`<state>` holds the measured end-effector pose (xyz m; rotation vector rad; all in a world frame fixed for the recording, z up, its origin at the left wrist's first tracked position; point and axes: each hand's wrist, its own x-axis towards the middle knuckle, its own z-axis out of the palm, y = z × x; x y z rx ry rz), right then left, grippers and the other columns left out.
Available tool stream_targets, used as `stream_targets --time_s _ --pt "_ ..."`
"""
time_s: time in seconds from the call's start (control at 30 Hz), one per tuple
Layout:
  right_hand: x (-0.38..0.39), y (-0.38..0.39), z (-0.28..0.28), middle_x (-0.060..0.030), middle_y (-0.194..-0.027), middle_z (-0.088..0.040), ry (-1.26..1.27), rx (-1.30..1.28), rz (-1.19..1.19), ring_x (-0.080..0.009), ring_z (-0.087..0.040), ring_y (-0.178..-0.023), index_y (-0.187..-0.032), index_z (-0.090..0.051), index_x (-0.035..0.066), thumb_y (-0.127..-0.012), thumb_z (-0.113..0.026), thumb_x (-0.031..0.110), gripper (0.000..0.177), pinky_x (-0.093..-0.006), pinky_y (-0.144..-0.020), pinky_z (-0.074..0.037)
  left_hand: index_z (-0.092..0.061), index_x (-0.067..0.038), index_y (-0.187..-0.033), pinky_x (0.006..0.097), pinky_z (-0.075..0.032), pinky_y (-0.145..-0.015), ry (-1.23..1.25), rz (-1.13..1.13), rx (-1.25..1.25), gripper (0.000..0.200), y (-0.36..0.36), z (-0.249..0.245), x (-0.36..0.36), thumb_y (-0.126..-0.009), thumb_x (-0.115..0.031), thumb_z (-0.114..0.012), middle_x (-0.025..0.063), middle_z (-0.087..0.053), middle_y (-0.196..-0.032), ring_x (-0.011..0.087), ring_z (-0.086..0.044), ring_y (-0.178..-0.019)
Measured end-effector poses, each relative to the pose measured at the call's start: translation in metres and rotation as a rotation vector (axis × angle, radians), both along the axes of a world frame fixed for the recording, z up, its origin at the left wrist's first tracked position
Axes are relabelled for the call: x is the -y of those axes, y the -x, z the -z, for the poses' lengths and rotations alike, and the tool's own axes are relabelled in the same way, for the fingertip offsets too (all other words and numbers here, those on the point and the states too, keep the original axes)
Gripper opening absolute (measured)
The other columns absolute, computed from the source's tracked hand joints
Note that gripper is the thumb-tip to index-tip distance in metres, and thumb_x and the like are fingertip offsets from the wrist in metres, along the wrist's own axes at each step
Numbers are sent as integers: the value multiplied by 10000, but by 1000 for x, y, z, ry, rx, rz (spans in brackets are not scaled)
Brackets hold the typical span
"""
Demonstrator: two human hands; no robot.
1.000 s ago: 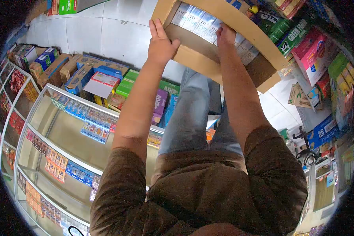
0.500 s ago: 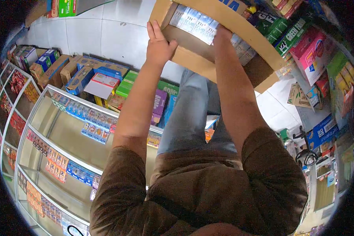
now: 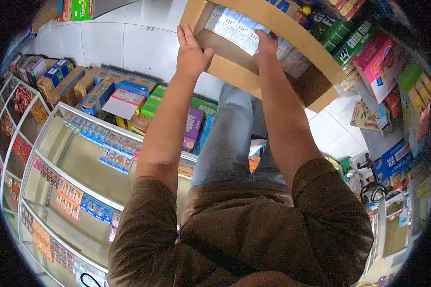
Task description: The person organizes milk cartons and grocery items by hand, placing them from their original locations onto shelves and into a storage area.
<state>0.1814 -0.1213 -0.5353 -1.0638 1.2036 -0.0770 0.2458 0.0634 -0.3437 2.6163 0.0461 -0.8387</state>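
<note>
Fingers: left hand (image 3: pixel 192 56) spread on carton (image 3: pixel 234 72) edge | right hand (image 3: pixel 267 44) apparently curled at packs (image 3: pixel 233 30), grip unclear | carton top cropped

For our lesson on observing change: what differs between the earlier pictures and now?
The right hand has shifted left along the cartons; the open cardboard box has moved slightly left too. The left hand stays on the box's edge; the display case looks unchanged.

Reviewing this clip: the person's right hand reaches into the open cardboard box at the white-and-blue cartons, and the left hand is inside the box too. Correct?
Not quite: the head view shows the left hand at the outer left edge of the cardboard box. The right hand does reach in at the cartons.
</note>
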Motion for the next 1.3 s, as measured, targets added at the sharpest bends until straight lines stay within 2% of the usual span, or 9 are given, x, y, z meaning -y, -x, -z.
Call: stream_targets --time_s 0.23,0.47,0.63,0.8,0.9,1.03,1.1,1.27,1.3 --pt "12 -16 -74 -147 -1084 -570 -336 -49 -34 -265 -609 -898 -1172 -450 -19 -676 -687 19 551 -372 -744 -509 -33 35 -1381 429 -385 -964 20 1 10 956 -1 2 -1 -706 -284 -631 298 -57 -1422 471 -367 -1192" --pt "8 -11 -149 -107 -1026 -577 62 291 -102 -232 -571 -925 -1121 -460 -28 -656 -707 53 532 -335 -825 -450 -73 40 -1387 418 -324 -1014 71 -6 58 892 3 -1 -3 -765 -344 -585 308 -82 -1421 465 -286 -1251" --pt "48 31 -220 -125 -1045 -545 -100 -69 -140 -185 -541 -913 -1132 -421 -9 -660 -714 59 560 -304 -792 -447 -207 -15 -1377 484 -223 -1050 11 9 170 692 8 21 -14 -861 -414 -439 249 -161 -1434 449 -263 -1262" --pt "99 87 -293 -56 -935 -518 -253 101 -293 -162 -529 -866 -1060 -402 42 -618 -735 81 554 -271 -754 -436 -415 18 -1253 498 -210 -1048 104 125 411 495 1 -1 -27 -952 -349 -277 213 -416 -1290 358 -354 -1228" --pt "119 111 -317 -35 -938 -500 -459 193 -373 -149 -512 -882 -1060 -388 74 -590 -744 86 590 -256 -751 -420 -489 -5 -1174 461 -264 -1037 524 -622 357 516 27 -39 -1 -958 -414 -259 181 -510 -1162 321 -456 -1124" --pt "107 118 -328 -19 -963 -476 -684 254 -452 -146 -483 -923 -1085 -386 88 -558 -782 122 660 -272 -792 -390 -442 -64 -1229 475 -302 -1021 1396 -1151 -504 581 109 -68 6 -922 -532 -288 161 -484 -1196 299 -454 -1149" --pt "99 116 -320 -23 -956 -470 -636 263 -601 -158 -485 -929 -1090 -393 84 -554 -796 139 673 -282 -810 -384 -441 -65 -1230 475 -302 -1021 1418 -1356 -655 583 145 -87 5 -921 -535 -288 161 -483 -1198 299 -453 -1150" --pt "103 79 -280 -133 -1134 -565 -799 546 -744 -227 -492 -1089 -1041 -566 7 -883 -525 422 446 -323 -934 -368 -437 -67 -1234 476 -301 -1022 1289 -1569 -559 588 184 -89 -34 -918 -541 -289 161 -480 -1201 299 -451 -1153" --pt "100 80 -255 -146 -1129 -568 -615 316 -761 -252 -494 -1101 -1044 -568 2 -896 -512 356 387 -334 -948 -369 -436 -68 -1234 476 -301 -1022 1263 -1584 -526 589 189 -91 -45 -917 -542 -289 161 -480 -1202 299 -451 -1154"
